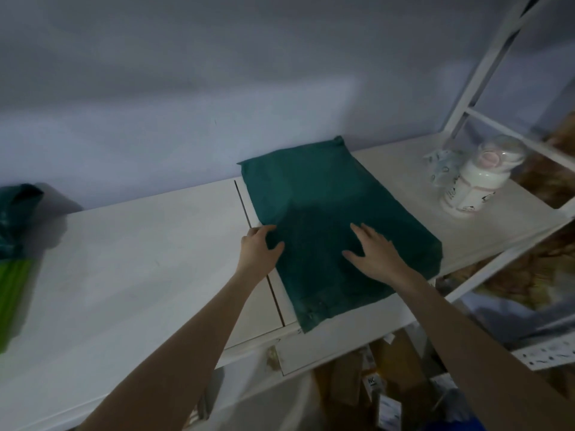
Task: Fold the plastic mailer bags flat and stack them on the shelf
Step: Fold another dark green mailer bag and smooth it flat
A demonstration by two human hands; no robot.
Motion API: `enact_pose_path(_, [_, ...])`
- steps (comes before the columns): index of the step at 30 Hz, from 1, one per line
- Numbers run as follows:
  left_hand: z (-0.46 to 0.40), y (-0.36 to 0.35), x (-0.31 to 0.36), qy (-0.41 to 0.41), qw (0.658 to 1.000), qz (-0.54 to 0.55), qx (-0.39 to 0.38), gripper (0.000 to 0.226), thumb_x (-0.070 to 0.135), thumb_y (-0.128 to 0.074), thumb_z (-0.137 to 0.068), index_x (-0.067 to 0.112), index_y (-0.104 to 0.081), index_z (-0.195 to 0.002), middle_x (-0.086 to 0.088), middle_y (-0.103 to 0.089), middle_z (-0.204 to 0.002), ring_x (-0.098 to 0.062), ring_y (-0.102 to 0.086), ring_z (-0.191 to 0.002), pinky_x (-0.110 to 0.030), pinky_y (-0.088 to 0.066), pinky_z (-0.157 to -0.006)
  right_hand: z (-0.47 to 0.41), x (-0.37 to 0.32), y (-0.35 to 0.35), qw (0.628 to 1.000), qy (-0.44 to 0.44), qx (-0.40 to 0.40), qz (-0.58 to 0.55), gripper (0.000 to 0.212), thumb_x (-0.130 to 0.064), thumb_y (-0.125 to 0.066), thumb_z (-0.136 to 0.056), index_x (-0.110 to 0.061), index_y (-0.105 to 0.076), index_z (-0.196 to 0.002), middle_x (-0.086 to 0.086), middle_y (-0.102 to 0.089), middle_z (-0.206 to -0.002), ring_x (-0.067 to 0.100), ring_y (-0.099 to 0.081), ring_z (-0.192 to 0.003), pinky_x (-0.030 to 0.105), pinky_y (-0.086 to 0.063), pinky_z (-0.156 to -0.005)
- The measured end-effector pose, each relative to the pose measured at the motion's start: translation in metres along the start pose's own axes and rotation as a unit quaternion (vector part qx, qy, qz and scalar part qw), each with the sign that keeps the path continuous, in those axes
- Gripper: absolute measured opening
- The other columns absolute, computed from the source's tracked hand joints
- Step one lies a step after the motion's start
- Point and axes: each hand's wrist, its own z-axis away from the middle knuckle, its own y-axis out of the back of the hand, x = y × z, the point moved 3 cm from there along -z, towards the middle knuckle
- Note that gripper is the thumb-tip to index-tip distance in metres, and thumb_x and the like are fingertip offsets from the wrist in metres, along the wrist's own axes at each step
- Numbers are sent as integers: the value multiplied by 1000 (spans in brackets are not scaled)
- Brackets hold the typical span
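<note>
I judge this to be the flattening step: my right hand [371, 251] lies palm-down with fingers spread straight on the green mailer bag [326, 219], while my left hand [259, 247] holds the bag's left edge, thumb on top and fingers bent over the side. Next I would need to lift that edge and fold it across. The bag lies flat and smooth on the white shelf [140, 259], its near corner overhanging the front.

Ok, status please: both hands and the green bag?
Left hand at green mailer bag left edge. Right hand flat on top. Bag flat on shelf. White bottle clear, right.
</note>
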Motion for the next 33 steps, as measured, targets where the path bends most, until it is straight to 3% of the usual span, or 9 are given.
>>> enact_pose_path(2, [-7, 3, -1, 53, 992, 115, 20, 44, 20, -63, -85, 14, -52, -128, -11, -52, -125, -25, -54, -107, -31, -45, -94, -2, -4, -6, 1000, 7, -9, 9, 70, -50, -44, -93, -26, -12, -150, 2, -11, -158, 29, -9, -145, 55, -17, -114])
enact_pose_path(5, [-14, 11, 0, 158, 939, 304, 22, 42, 13, -65, -84, 12, -50, -123, -9, -51, -114, -21, -56, -85, -31, -52, -73, -3, -9, -10, 1000, 3, -4, 16, 69, -51, -44, -93, -29, -12, -150, 1, -10, -158, 31, -6, -144, 55, -17, -114])
enact_pose_path(8, [-16, 18, 6, 174, 915, 364, -6, 35, 3, -63, -84, 10, -52, -117, -9, -55, -90, -16, -48, -61, -27, -47, -57, -4, -15, -11, 1000, 2, -9, 24, 69, -50, -44, -93, -30, -11, -150, 2, -9, -158, 31, -7, -144, 54, -18, -114])
enact_pose_path(10, [-16, 21, 8, 161, 923, 350, -25, 36, -2, -60, -85, 6, -56, -119, -11, -59, -97, -17, -50, -67, -37, -52, -80, -4, -18, -11, 1000, 2, -12, 24, 68, -49, -45, -93, -29, -14, -149, 2, -10, -158, 31, -8, -143, 54, -18, -114])
enact_pose_path(12, [-17, 25, 7, 140, 940, 309, -27, 38, -5, -60, -84, 2, -59, -121, -13, -61, -117, -20, -54, -91, -29, -45, -93, -3, -21, -10, 1000, 1, -16, 25, 66, -49, -45, -92, -27, -18, -149, 2, -12, -157, 31, -10, -142, 53, -20, -113])
enact_pose_path(18, [-14, 46, -2, 114, 956, 271, 28, 38, 12, -70, -82, 7, -64, -119, -3, -63, -117, -16, -57, -101, -22, -44, -92, 5, -37, -6, 1000, -1, 0, 8, 60, -47, -46, -93, -24, -28, -144, 4, -30, -146, 30, -27, -133, 51, -28, -106])
enact_pose_path(24, [6, 89, -37, 91, 968, 213, 100, 23, 13, -67, -84, 11, -70, -107, -4, -66, -114, -15, -59, -102, -19, -42, -92, 6, -64, -1, 1000, 2, 23, -6, 59, -42, -43, -96, -22, -22, -147, 5, -24, -150, 30, -25, -135, 49, -28, -108])
enact_pose_path(27, [20, 109, -67, 103, 977, 170, 83, 29, 7, -61, -82, 15, -68, -109, -3, -61, -117, -16, -58, -98, -22, -44, -92, 5, -81, -6, 999, 7, 32, -25, 60, -38, -44, -96, -20, -21, -148, 3, -16, -155, 30, -19, -138, 46, -29, -110])
enact_pose_path(33, [49, 146, -123, 123, 991, 19, 38, 51, 11, -57, -82, 16, -54, -132, -6, -43, -135, -25, -48, -120, -33, -34, -108, 1, -132, -27, 994, 28, 26, -100, 61, -33, -45, -96, -20, -19, -149, 2, -12, -156, 32, -18, -138, 40, -24, -111])
